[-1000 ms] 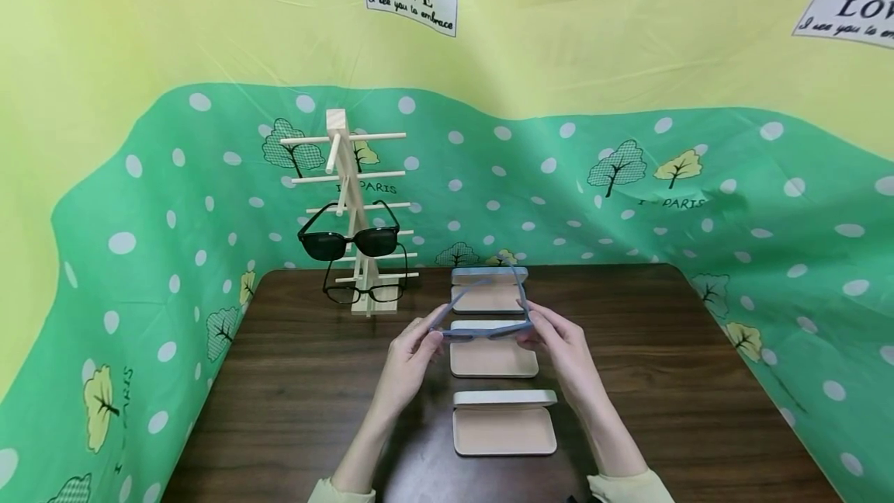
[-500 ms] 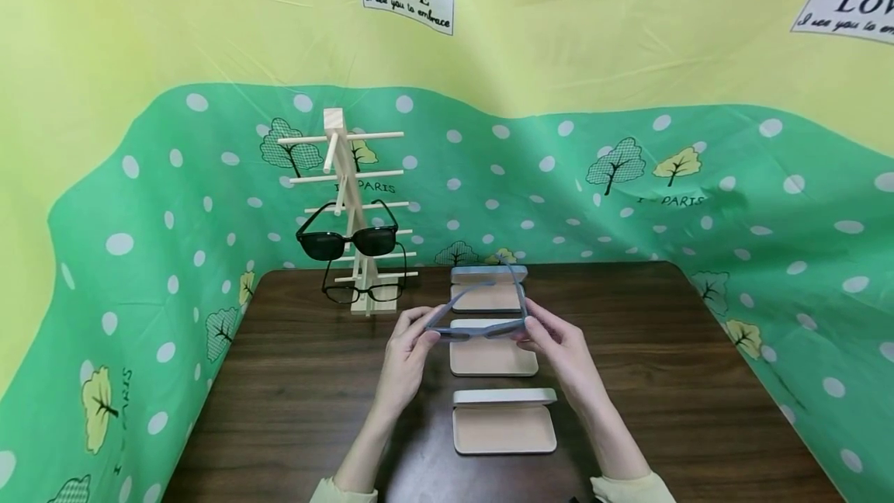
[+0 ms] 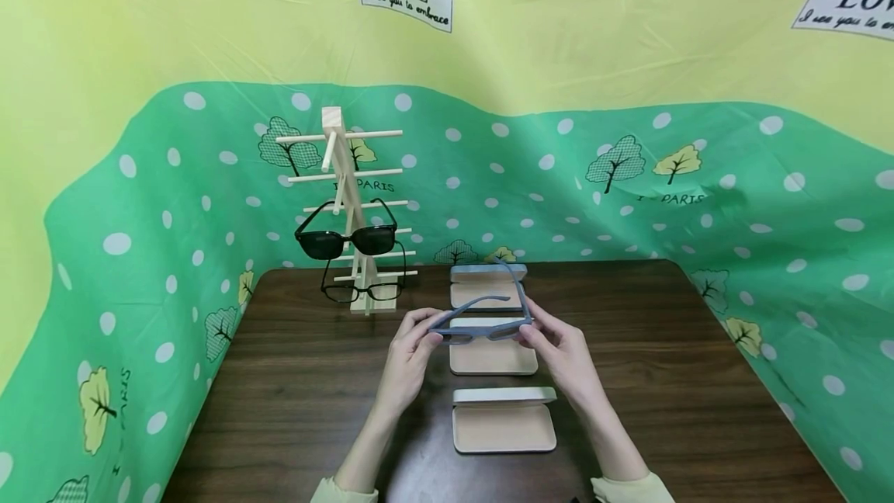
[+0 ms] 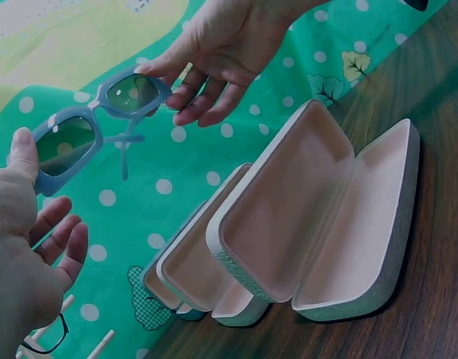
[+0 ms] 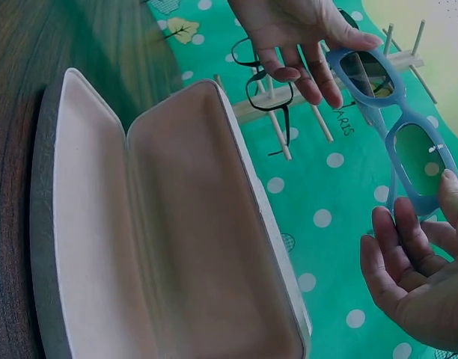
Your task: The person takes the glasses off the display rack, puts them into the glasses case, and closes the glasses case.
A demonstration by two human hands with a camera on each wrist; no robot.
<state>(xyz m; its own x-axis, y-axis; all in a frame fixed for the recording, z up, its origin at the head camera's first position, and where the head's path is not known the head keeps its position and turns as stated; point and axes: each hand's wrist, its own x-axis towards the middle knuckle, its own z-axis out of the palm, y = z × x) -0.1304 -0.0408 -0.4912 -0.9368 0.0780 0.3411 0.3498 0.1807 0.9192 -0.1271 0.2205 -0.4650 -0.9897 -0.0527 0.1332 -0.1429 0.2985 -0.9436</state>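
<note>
Blue-framed sunglasses are held up over the middle glasses case, their temples unfolded and pointing away from me. My left hand pinches the left end of the frame between thumb and fingers. At the other end, my right hand pinches the frame near the hinge. In the left wrist view, both tinted lenses of the sunglasses show between the two hands. Three hard glasses cases stand with lids up in a column: the near case, the middle case and the far case.
Left of the cases stands a wooden display rack with pegs. Black sunglasses and thin black-rimmed glasses hang on it. A brown wooden table lies beneath, with a green and yellow patterned cloth behind.
Both hands stay at about the same place, gripping the sunglasses. The frame has tilted slightly, and its left temple now reaches lower and farther right.
</note>
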